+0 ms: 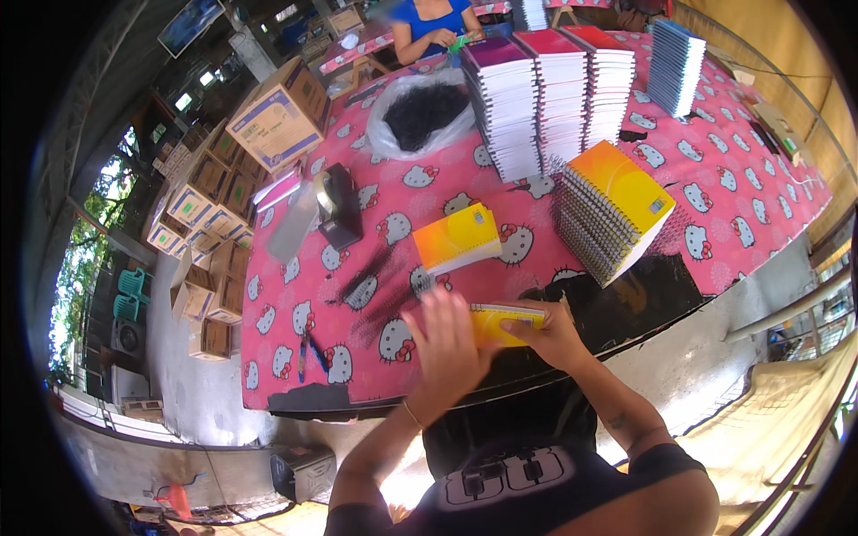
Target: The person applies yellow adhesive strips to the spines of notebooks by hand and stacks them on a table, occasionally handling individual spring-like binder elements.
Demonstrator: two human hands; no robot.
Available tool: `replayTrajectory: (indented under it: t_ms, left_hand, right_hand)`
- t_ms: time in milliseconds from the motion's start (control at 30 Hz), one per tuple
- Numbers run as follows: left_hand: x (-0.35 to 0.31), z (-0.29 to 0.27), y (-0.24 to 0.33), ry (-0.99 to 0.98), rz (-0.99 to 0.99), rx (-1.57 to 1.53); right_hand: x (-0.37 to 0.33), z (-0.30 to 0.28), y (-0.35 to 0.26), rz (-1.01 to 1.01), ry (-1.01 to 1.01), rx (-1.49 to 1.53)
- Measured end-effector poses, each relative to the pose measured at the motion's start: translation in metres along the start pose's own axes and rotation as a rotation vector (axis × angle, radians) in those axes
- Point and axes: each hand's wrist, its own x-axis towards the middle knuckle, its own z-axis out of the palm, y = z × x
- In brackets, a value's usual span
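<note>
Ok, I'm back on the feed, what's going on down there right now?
The person's right hand holds a yellow notebook at the table's near edge, thumb on top; the left hand, motion-blurred, is at its left end. Just beyond lies a small yellow pile, with a taller stack of yellow spiral notebooks to its right. Across the table, a co-worker in blue handles something green.

I saw bold outlined letters (507, 475) across the dark shirt (617, 489), but print on the big brown carton (279, 114) and the label (657, 206) atop the stacked yellow notebooks (617, 201) stayed too small to read.
</note>
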Motion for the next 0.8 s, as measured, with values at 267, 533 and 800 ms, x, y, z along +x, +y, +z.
replayTrajectory:
  t_ms: [267,533,800]
  left_hand:
    - [0.016,0.001,0.004,-0.042,-0.018,-0.045]
    - [0.013,0.002,0.008,-0.127,-0.007,-0.242]
    - [0.013,0.017,0.006,-0.267,0.085,-0.221]
  right_hand:
    - [-0.003,0.005,0.011,0.004,0.014,-0.047]
    - [0.009,-0.005,0.025,-0.037,0.004,-0.091]
    - [0.018,-0.006,0.048,0.064,-0.044,-0.261]
